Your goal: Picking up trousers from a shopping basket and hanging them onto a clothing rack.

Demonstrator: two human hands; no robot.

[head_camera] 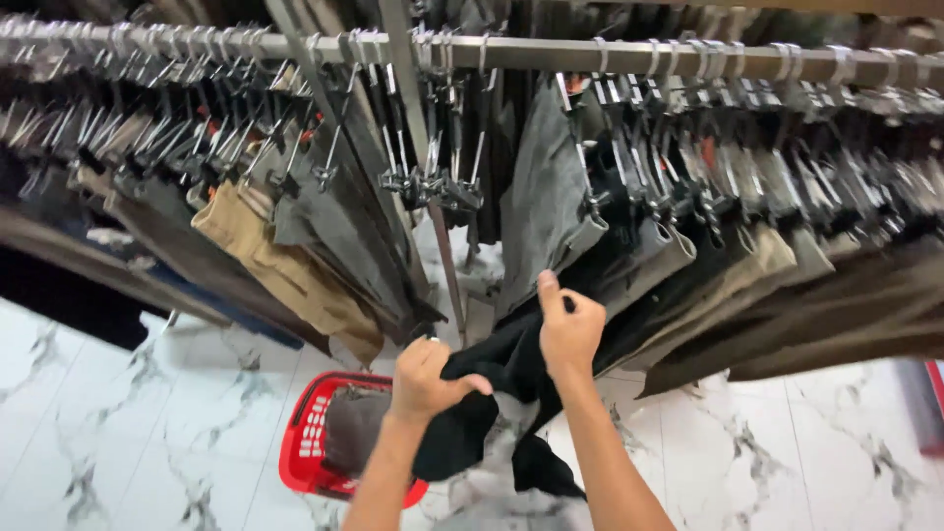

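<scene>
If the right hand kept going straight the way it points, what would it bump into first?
Probably the grey trousers hanging from the rail. The right hand, gripping the black garment, points up and away toward them; depth is hard to judge, so dark trousers beside them could come first.

A long metal clothes rail (pixel 551 51) runs across the top of the view, crowded with metal clip hangers (pixel 433 182). Trousers hang from them in rows: a tan pair (pixel 285 270) on the left, grey pairs (pixel 546 206) near the middle, and beige and brown pairs (pixel 757 265) on the right. Below, a white marble-patterned tile floor (pixel 118 433) shows. A red plastic shopping basket (pixel 307 442) sits on the floor, with a folded grey garment (pixel 352 428) lying inside it.
</scene>
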